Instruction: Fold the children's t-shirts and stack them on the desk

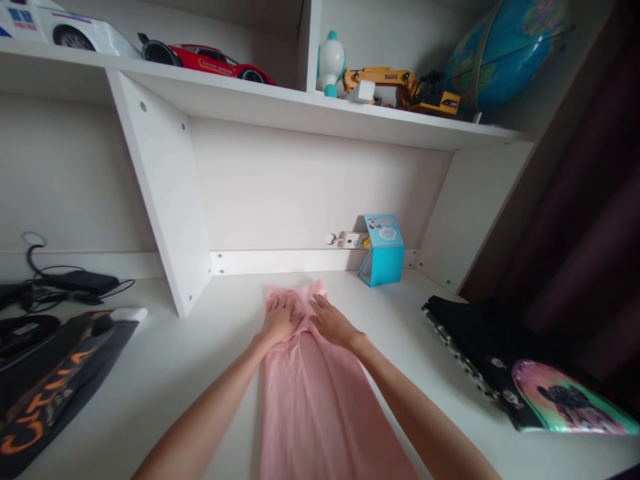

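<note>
White desk (200, 360) under a white shelf unit (165, 207). A long pink folded cloth (320, 407) lies at centre, running from near edge to far. Left hand (280, 320) and right hand (333, 323) rest side by side on its far end, palms down, fingers flat and slightly spread, gripping nothing; smoothing appears in hand. A turquoise cardboard box (383, 257) stands just beyond, right. A black garment (475, 333) lies well apart, right.

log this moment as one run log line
left hand: open, flat on pink cloth | right hand: open, flat on pink cloth | pink cloth: long strip on white desk | behind: blue box
</note>
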Motion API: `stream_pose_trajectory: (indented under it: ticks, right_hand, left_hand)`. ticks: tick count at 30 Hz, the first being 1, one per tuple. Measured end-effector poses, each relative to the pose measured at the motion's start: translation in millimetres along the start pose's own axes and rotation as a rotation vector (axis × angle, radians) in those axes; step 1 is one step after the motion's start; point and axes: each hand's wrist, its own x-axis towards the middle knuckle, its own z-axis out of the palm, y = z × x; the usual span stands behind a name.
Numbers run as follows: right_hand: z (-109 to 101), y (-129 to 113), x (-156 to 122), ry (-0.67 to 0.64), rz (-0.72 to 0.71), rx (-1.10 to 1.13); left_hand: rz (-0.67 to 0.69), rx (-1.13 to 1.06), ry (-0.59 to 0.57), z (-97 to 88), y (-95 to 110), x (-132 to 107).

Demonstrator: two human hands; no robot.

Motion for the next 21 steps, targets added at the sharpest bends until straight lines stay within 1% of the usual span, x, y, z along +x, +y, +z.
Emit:
stream_pose_trajectory:
  ticks: [3,6,10,13,16,18,21]
  right_hand:
    - [25,11,41,0.030,0.077,-0.016]
    - [45,28,61,0.031,0.192,-0.009]
    - [61,49,66,0.043,0.341,0.000]
    - [67,54,67,0.055,0.414,-0.002]
    - [69,55,68,0.048,0.439,-0.004]
    - [69,54,68,0.037,0.438,-0.005]
    - [66,54,67,0.010,0.424,-0.003]
  left_hand:
    - [-0.063,-0.041,-0.004,-1.7,-2,0]
    - [-0.113,-0.075,0.025,-3.2,-3,0]
    - [-0.206,-0.072,0.004,-1.4,-1,0]
    - [-0.279,-0.017,-0.035,-2.3,-3,3]
    - [-0.324,0.032,-0.066,-6.6,-15,8]
    - [-0.318,0.030,-0.089,-8.7,-25,10]
    - [-0.317,0.017,-0.162,-8.2,-36,11]
